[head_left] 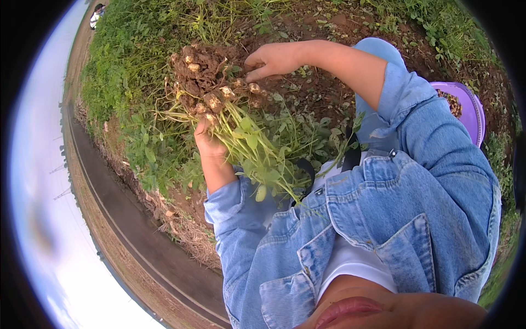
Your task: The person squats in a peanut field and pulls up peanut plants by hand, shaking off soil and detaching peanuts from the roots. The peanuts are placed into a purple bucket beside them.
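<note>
My left hand [208,141] is closed round the lower stems of an uprooted peanut plant [244,131]. The root end points away from me, with a thick clump of brown soil [203,71] clinging to it and several pale pods showing in and below the clump. Leafy green stems trail back toward my chest and partly cover my jacket. Just right of the soil clump is my right hand [276,59], its thumb held apart from the fingers and nothing visible between them. Whether its fingertips touch the roots I cannot tell.
A purple bucket [475,118] with peanuts [450,103] inside stands at my right, partly behind my sleeve. Green plants [126,82] grow on the left and far side. Brown soil with scattered leaves lies ahead. A road [118,203] runs along the left; another person [97,16] is far off.
</note>
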A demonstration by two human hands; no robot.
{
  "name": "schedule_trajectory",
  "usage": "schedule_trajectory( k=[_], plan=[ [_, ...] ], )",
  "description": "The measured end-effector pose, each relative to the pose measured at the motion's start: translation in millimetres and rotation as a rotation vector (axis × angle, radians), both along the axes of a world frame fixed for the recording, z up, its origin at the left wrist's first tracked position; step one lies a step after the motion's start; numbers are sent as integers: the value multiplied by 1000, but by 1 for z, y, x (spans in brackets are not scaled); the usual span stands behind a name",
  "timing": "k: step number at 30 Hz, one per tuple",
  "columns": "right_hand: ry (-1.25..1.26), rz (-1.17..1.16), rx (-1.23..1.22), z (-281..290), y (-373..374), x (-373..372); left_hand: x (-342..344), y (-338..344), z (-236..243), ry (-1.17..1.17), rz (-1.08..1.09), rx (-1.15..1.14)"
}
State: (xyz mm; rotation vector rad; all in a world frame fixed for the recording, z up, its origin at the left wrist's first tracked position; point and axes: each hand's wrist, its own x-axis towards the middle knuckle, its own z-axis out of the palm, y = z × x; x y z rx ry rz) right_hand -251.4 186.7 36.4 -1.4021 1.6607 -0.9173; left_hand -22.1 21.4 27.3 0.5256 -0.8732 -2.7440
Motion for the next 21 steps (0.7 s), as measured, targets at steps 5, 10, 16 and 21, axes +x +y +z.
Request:
schedule_trajectory(
  k=[5, 10, 16, 21],
  plan=[
    [-685, 20, -164, 18, 58, -5, -16, 8, -3, -94, 49, -147],
    [-558, -501, -307, 9, 101, 5, -24, 32, -14, -74, 24, -85],
    [72, -634, -199, 6, 91, 66, -30, 44, -20, -30, -195, -198],
    [-13, -580, -124, 14, 97, 87, -24, 60, -11, -105, -143, -289]
  ],
)
